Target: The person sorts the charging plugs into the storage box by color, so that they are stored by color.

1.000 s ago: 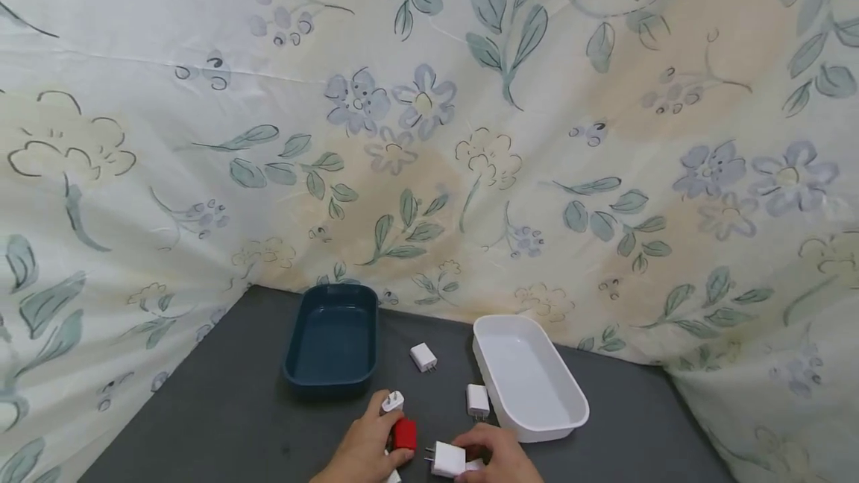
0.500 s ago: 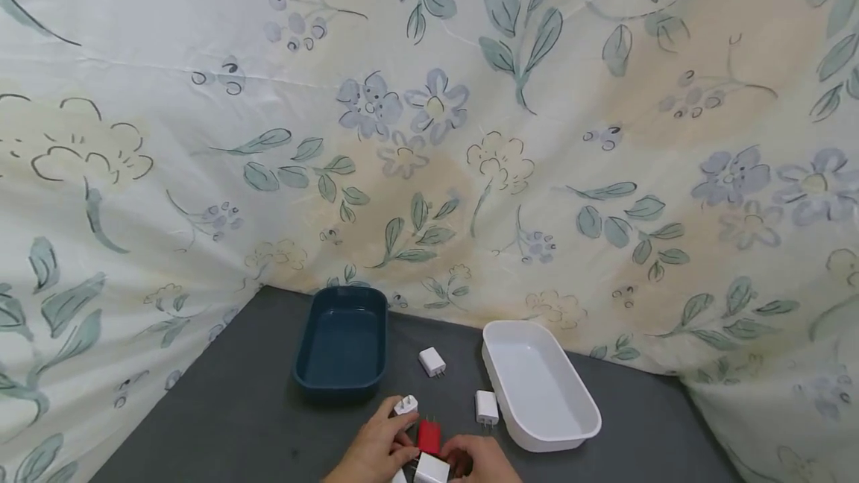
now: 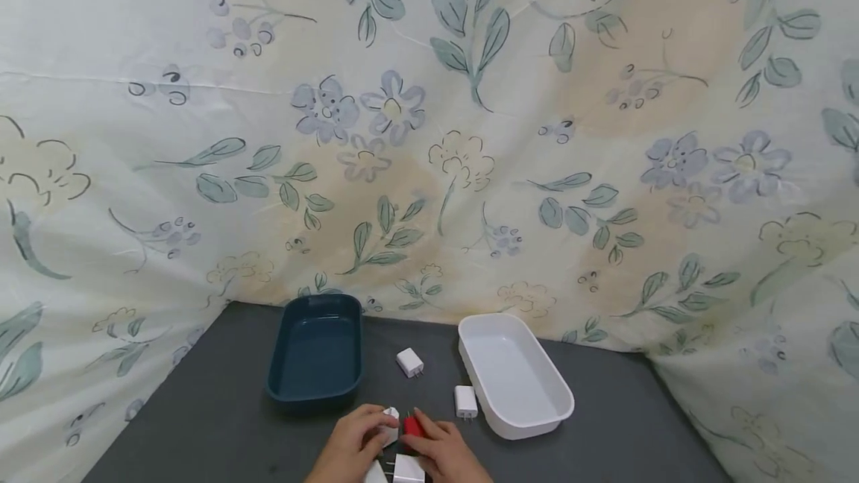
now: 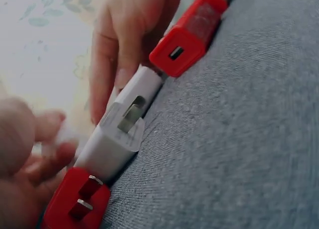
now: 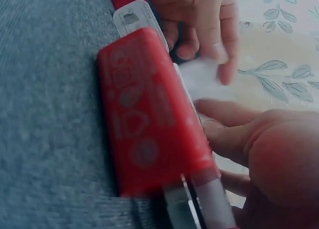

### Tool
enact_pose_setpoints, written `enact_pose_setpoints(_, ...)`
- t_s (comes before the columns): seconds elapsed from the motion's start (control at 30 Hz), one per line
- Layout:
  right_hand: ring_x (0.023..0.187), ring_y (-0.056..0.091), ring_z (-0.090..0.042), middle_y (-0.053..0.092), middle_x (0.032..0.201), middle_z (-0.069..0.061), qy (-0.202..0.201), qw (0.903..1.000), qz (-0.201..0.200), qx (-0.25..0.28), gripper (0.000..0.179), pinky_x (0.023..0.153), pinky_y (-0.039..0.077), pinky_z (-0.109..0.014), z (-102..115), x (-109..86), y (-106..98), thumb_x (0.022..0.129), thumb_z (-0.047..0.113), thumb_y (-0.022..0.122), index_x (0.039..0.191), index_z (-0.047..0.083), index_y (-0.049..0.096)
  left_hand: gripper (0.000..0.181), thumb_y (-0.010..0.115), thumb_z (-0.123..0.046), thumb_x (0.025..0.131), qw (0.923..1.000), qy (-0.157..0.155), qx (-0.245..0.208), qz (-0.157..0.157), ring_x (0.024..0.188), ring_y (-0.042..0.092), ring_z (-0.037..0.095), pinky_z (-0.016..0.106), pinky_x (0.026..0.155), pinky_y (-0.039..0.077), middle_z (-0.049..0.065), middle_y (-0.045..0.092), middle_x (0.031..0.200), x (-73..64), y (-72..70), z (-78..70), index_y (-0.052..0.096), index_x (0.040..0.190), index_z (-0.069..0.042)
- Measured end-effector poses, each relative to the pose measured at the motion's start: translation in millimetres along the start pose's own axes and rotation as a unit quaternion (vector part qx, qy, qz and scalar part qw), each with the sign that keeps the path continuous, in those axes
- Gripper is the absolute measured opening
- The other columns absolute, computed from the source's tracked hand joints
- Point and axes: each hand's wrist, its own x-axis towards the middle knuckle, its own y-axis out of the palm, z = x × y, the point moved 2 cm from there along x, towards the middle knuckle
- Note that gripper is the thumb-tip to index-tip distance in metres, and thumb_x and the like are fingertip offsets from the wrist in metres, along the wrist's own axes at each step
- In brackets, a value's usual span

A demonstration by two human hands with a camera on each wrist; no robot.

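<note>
Between thumb and fingers, my left hand (image 3: 349, 442) holds a white wall charger (image 3: 391, 429). My right hand (image 3: 448, 452) has its index finger and thumb about a red wall charger (image 3: 412, 427), partly hidden by them. A white charger (image 3: 408, 469) lies between the hands at the frame's lower edge, and another white charger (image 3: 374, 472) shows under the left hand. Closer to the cameras, the left wrist view has a white charger (image 4: 112, 147) between a red charger with upturned prongs (image 4: 77, 201) and a red charger with a USB port (image 4: 184, 45).
A dark blue tray (image 3: 271, 386) stands on the left and a white tray (image 3: 564, 423) on the right of the grey tabletop (image 3: 201, 408). Two white chargers, one farther back (image 3: 410, 362) and one beside the white tray (image 3: 466, 402), lie between them. A floral curtain hangs behind.
My right hand has let go of the white charger, which now lies between the hands, and moved left onto the red charger. My left hand stays with its white charger. The head view has shifted.
</note>
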Motion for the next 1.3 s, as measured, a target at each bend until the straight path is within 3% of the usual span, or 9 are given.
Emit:
enact_pose_setpoints(0.23,0.100,0.054,-0.026,0.050,0.126,-0.010,0.116,0.9928,0.015,0.029,0.029,0.080,0.047,-0.037,-6.6,-3.1,-9.3,0.083,0.032,0.064,0.112,0.028,0.065,0.042,0.053,-0.049,0.088,0.9842,-0.103,0.136,0.048,0.093,0.058,0.009,0.040,0.075,0.050,-0.005,0.061,0.112,-1.6,-1.1,4.8,0.056,0.125,-0.029)
enact_pose_setpoints(0.4,0.080,0.050,-0.013,0.045,0.099,-0.002,0.171,0.9818,-0.009,0.082,0.025,0.065,0.045,-0.026,-18.1,-11.4,-14.3,0.071,0.031,0.075,0.095,0.026,0.068,0.034,0.049,-0.054,0.089,0.9664,-0.073,0.246,-0.013,0.075,0.045,0.001,0.025,0.058,0.040,-0.013,0.051,0.095,-8.0,0.5,4.5,0.064,0.113,-0.036)
enact_pose_setpoints(0.5,0.074,0.045,-0.006,0.043,0.090,0.002,0.154,0.9790,-0.009,0.134,0.022,0.061,0.040,-0.021,-23.2,-18.0,-17.9,0.068,0.026,0.078,0.088,0.024,0.069,0.042,0.043,-0.062,0.087,0.9509,-0.031,0.307,-0.028,0.089,0.047,0.009,0.031,0.067,0.043,-0.007,0.050,0.106,-9.4,3.4,1.1,0.063,0.113,-0.036)
enact_pose_setpoints(0.63,0.067,0.045,-0.003,0.049,0.087,0.004,0.139,0.9685,0.016,0.206,0.029,0.058,0.041,-0.019,-28.5,-23.4,-21.3,0.072,0.025,0.076,0.098,0.017,0.069,0.063,0.036,-0.073,0.082,0.9455,0.028,0.309,0.100,0.130,0.033,0.033,0.057,0.088,0.041,0.004,0.035,0.144,-5.5,14.2,6.1,0.043,0.134,-0.038)
enact_pose_setpoints(0.77,0.062,0.052,-0.004,0.059,0.090,0.001,0.149,0.9505,0.031,0.271,0.042,0.055,0.044,-0.021,-29.0,-23.1,-21.0,0.075,0.023,0.074,0.114,0.011,0.062,0.072,0.039,-0.075,0.079,0.9424,0.062,0.265,0.195,0.136,0.025,0.035,0.056,0.088,0.044,0.000,0.029,0.149,-3.1,18.4,10.8,0.028,0.141,-0.041)
enact_pose_setpoints(0.93,0.064,0.057,-0.005,0.064,0.098,-0.004,0.146,0.9516,-0.006,0.270,0.051,0.057,0.046,-0.022,-27.5,-21.6,-21.6,0.076,0.023,0.073,0.121,0.008,0.055,0.069,0.047,-0.068,0.080,0.9618,0.081,0.209,0.158,0.125,0.041,0.024,0.042,0.082,0.051,-0.007,0.046,0.135,1.2,17.2,-0.8,0.034,0.140,-0.035)
enact_pose_setpoints(1.1,0.089,0.059,-0.012,0.063,0.109,-0.003,0.116,0.9710,-0.170,0.121,0.045,0.074,0.048,-0.028,-28.4,-17.9,-20.6,0.074,0.021,0.074,0.115,0.011,0.060,0.051,0.058,-0.049,0.085,0.9807,0.054,0.178,0.059,0.095,0.059,0.002,0.028,0.073,0.052,-0.009,0.062,0.114,17.3,7.2,-11.2,0.050,0.131,-0.028)
enact_pose_setpoints(1.2,0.113,0.053,-0.024,0.060,0.120,-0.005,0.101,0.9674,-0.224,0.063,0.043,0.092,0.043,-0.042,-32.0,-16.4,-16.6,0.072,0.019,0.073,0.113,0.012,0.063,0.043,0.063,-0.042,0.084,0.9792,0.023,0.202,0.003,0.087,0.063,0.003,0.028,0.070,0.052,-0.007,0.067,0.106,37.8,0.3,-15.1,0.058,0.122,-0.024)
enact_pose_setpoints(1.3,0.127,0.038,-0.041,0.050,0.134,-0.012,0.105,0.9753,-0.188,0.049,0.045,0.099,0.031,-0.057,-37.1,-17.1,-12.2,0.078,0.023,0.068,0.120,0.011,0.060,0.049,0.065,-0.043,0.082,0.9715,-0.023,0.235,0.020,0.098,0.063,0.016,0.040,0.079,0.051,-0.001,0.063,0.115,60.3,-2.0,-17.8,0.056,0.125,-0.022)
